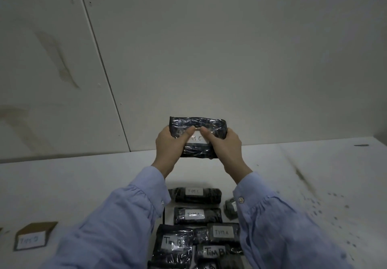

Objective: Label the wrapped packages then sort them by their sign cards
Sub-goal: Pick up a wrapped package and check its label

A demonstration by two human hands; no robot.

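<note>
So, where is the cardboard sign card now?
In the head view, the cardboard sign card stands on the white table at the lower left, left of the left sleeve and well apart from the labelled packages lying at bottom centre.

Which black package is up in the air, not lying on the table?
The TIM C package held up before the wall by the left grip and right grip, thumbs on its white label. The others lie on the table.

Glossy crinkled plastic package, matt paper label, brown cardboard sign card
</note>
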